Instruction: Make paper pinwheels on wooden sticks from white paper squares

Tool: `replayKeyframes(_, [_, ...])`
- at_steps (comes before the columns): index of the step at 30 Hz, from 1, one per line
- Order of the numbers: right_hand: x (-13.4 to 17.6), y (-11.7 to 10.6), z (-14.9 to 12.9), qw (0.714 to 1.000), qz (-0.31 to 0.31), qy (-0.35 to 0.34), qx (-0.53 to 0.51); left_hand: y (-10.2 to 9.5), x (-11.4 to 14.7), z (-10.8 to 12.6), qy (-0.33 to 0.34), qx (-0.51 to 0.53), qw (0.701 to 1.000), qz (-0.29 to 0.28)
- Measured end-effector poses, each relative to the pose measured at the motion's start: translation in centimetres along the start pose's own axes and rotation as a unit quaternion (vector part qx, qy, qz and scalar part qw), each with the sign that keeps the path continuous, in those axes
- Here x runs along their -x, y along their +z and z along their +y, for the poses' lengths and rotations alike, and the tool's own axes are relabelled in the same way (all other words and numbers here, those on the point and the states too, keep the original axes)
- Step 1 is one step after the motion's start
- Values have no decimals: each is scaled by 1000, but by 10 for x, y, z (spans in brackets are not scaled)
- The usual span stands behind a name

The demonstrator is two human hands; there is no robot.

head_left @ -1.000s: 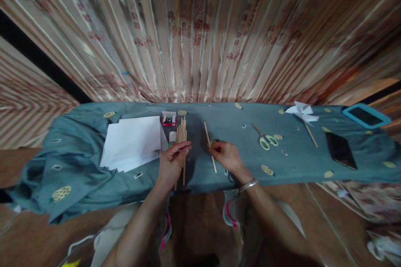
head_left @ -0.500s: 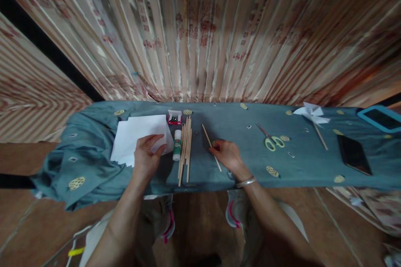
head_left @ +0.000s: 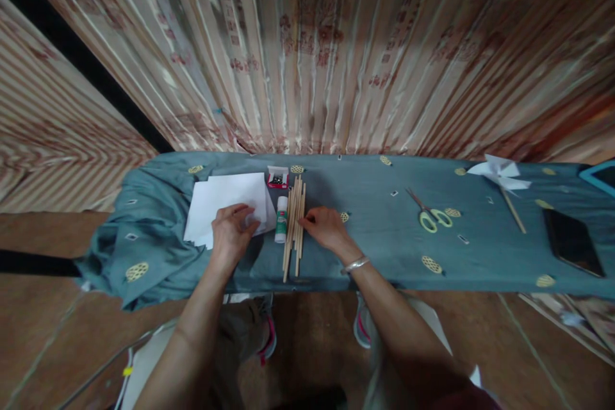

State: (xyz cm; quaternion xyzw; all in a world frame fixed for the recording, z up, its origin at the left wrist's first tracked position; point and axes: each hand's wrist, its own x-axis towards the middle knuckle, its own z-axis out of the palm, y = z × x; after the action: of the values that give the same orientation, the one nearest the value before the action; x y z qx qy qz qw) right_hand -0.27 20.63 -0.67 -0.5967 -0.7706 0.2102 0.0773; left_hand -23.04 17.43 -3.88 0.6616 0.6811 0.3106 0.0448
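My left hand [head_left: 231, 230] is over the right part of the white paper sheets [head_left: 204, 205], thumb and fingers apart, holding nothing. My right hand [head_left: 327, 227] is closed in a pinch on a wooden stick [head_left: 303, 205] at the right edge of a bundle of wooden sticks [head_left: 291, 221]. Between the paper and the bundle lies a green and white glue stick [head_left: 281, 221]. Behind the glue stick is a small open red box [head_left: 278, 178] with small dark pieces inside.
Scissors [head_left: 428, 213] with pale green handles lie on the blue-green cloth [head_left: 365, 256] to the right. Farther right are a white paper pinwheel [head_left: 502, 173] on a stick and a dark phone [head_left: 573, 241]. A blue-framed device [head_left: 600, 178] is cut off at the right edge.
My right hand has moved left with the single stick, bringing it against the bundle. My left hand stays above the paper. The view has shifted slightly, so things appear farther right.
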Motion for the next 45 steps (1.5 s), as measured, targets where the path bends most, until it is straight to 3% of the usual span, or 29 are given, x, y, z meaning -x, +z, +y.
replayKeyframes(9, [2,-1,11,999,24,-9,-20,-2,-1,4,27,25,999,23])
replayKeyframes(15, [2,-2,20,998,44,-13,-36,-6,-5,5,-86,104,989,58])
replayKeyframes(22, [6,-6,26,996,61,-10,-57,-15,-6,15,-188,247,948,73])
replayKeyframes(28, [11,-11,38,988,85,-14,-128,-30,-4,24,-227,304,906,189])
replayKeyframes(31, [16,-12,46,951,80,-4,-297,-29,0,51,-147,340,913,172])
replayKeyframes(34, [23,-22,58,838,65,56,-539,-13,8,90,-20,353,931,88])
replayKeyframes(36, [28,-32,71,764,78,98,-634,5,16,113,85,337,937,26])
replayKeyframes(37, [31,-38,80,744,90,111,-653,14,21,122,129,326,937,8])
replayKeyframes(38, [33,-42,89,737,104,121,-657,24,26,130,171,313,934,-8])
replayKeyframes(40, [37,-46,110,754,130,132,-630,41,37,141,236,282,929,-38])
replayKeyframes(45, [43,-37,154,856,137,146,-476,65,48,146,277,200,935,-92])
